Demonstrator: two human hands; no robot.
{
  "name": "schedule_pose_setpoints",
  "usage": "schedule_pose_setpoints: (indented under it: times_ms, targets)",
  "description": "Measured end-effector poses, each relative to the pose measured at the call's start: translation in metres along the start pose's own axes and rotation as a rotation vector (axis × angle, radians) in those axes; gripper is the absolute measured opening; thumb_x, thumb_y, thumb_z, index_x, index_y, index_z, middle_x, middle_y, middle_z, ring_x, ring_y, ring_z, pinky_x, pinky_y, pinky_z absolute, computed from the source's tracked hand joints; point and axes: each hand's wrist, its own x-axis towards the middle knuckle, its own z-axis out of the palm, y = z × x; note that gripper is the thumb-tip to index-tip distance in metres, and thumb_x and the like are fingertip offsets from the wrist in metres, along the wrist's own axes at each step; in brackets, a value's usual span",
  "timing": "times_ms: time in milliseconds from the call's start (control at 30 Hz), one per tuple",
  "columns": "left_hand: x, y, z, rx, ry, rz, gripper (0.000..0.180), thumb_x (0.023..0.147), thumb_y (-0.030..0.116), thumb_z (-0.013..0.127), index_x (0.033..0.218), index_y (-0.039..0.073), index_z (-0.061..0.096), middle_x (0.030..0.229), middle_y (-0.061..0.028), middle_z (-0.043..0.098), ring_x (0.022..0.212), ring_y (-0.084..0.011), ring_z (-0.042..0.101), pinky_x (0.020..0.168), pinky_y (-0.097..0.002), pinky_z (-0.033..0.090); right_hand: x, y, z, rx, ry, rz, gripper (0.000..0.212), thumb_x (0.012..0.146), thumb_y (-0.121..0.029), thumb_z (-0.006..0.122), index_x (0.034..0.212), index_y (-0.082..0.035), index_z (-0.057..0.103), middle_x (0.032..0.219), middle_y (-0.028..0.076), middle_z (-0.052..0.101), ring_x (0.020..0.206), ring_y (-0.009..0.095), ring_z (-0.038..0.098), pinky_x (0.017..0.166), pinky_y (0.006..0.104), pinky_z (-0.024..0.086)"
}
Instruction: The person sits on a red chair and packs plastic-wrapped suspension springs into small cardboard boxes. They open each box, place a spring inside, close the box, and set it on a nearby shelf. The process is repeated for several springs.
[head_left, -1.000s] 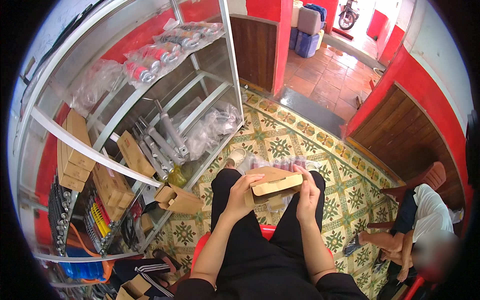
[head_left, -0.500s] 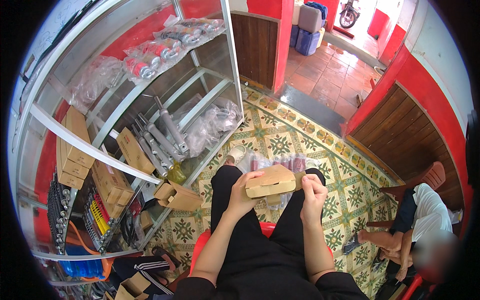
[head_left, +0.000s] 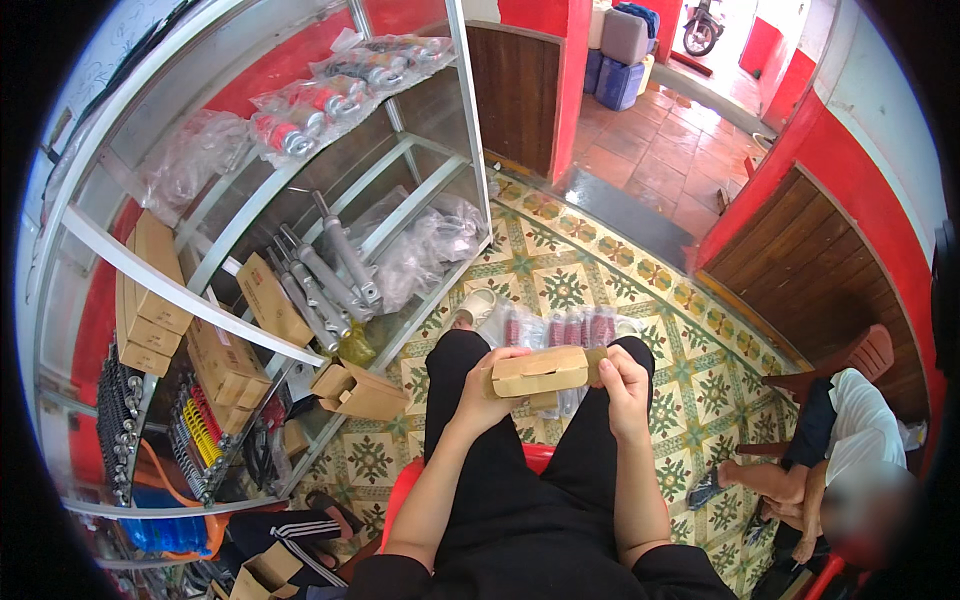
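Observation:
Over my lap I hold a small brown cardboard box (head_left: 541, 374), its long side facing me. My left hand (head_left: 480, 398) is closed round the box's left end. At the other end, my right hand (head_left: 624, 388) pinches a flap that sticks out. Whatever is inside the box is hidden. Beyond it, several dark red parts in clear plastic bags (head_left: 572, 328) lie on the floor between my feet, partly covered by the box and my hands.
A glass-and-metal shelf unit (head_left: 478, 150) on the left holds grey fork tubes (head_left: 350, 262), bagged shock absorbers (head_left: 325, 95) and cartons (head_left: 225, 370). An open carton (head_left: 360, 390) stands at its foot. To the right, a person in a white shirt (head_left: 862, 420) sits near a red-brown chair (head_left: 855, 350).
The box has tipped, so less of its top and more of its long side faces me. My right hand has shifted slightly along with the flap.

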Motion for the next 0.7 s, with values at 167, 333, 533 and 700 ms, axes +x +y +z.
schedule_pose_setpoints:
  times_ms: [167, 333, 533, 700]
  targets:
    - [-0.006, 0.0, 0.003, -0.007, -0.051, -0.107, 0.054, 0.064, -0.004, 0.077, 0.115, 0.006, 0.059, 0.113, -0.0098, 0.066, 0.106, -0.0204, 0.064, 0.091, -0.0314, 0.05, 0.003, -0.002, 0.004, -0.027, 0.021, -0.029, 0.033, 0.095, -0.008, 0.055, 0.064, -0.002, 0.046, 0.072, 0.001, 0.047, 0.066, 0.007, 0.041, 0.058, 0.0239, 0.033]
    - [-0.007, 0.004, 0.001, 0.123, -0.076, 0.019, 0.055, 0.063, -0.004, 0.077, 0.114, 0.005, 0.06, 0.114, -0.009, 0.067, 0.106, -0.0205, 0.064, 0.092, -0.0316, 0.05, 0.003, 0.001, -0.002, -0.21, 0.101, 0.083, 0.034, 0.097, -0.012, 0.056, 0.066, -0.003, 0.046, 0.064, -0.005, 0.042, 0.061, 0.004, 0.036, 0.053, 0.0228, 0.03]
    - [-0.007, -0.005, 0.006, 0.051, -0.078, -0.047, 0.056, 0.062, -0.004, 0.078, 0.114, 0.006, 0.06, 0.115, -0.0079, 0.066, 0.107, -0.0198, 0.064, 0.092, -0.0313, 0.05, 0.0, 0.002, 0.001, -0.054, 0.107, 0.127, 0.035, 0.099, -0.015, 0.054, 0.066, -0.007, 0.046, 0.064, -0.008, 0.041, 0.062, 0.002, 0.034, 0.054, 0.0227, 0.029]
    - [-0.006, -0.008, 0.01, -0.049, -0.11, -0.023, 0.058, 0.063, -0.006, 0.078, 0.116, 0.006, 0.057, 0.116, -0.0066, 0.065, 0.107, -0.018, 0.063, 0.093, -0.0313, 0.05, -0.001, -0.006, 0.009, 0.135, 0.114, 0.183, 0.032, 0.1, -0.018, 0.052, 0.07, -0.009, 0.047, 0.068, -0.008, 0.045, 0.064, 0.002, 0.038, 0.061, 0.0224, 0.032]
